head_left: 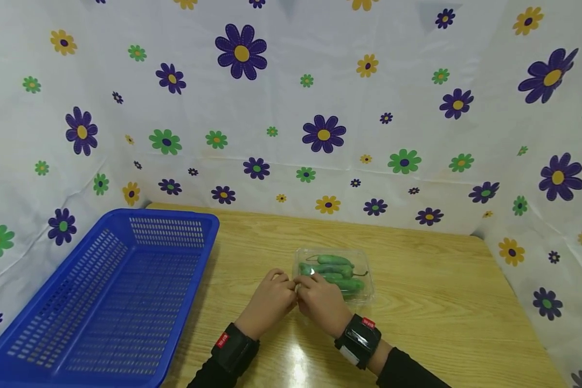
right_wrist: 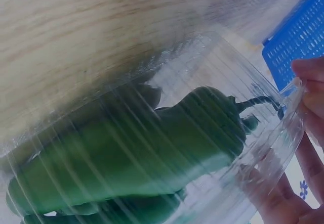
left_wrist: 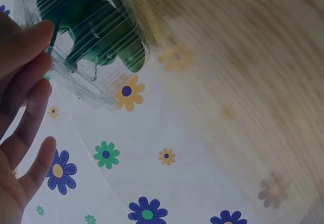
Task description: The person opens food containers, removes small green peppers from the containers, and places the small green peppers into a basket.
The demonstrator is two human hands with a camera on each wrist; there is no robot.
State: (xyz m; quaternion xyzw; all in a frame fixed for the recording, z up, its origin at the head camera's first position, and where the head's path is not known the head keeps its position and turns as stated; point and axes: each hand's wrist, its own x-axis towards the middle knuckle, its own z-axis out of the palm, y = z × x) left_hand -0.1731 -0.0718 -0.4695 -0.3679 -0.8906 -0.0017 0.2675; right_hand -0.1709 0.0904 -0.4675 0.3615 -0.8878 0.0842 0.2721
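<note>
Both hands down at the near edge of the clear plastic clamshell box (head_left: 337, 269), lying on the wooden surface (head_left: 431, 291) right of centre. Left hand (head_left: 268, 302) and right hand (head_left: 322, 302) meeting at the box's left rim, fingertips bunched together there, apparently pinching the lip. From the left wrist view, fingers (left_wrist: 25, 102) fairly straight, tips resting against the box wall (left_wrist: 81, 77); a firm clamp hard to confirm. From the right wrist view, fingers (right_wrist: 310, 90) nipping the rim of the lid. Green peppers (head_left: 332, 268) packed inside, stems showing through the ribbed plastic. Lid looking closed, so likely the prying-open step, just begun. Next move probably calling for one hand to pin the base while the other peels the lid upward. Blue basket (head_left: 126, 285) sitting well apart to the left, nothing visible in it.
</note>
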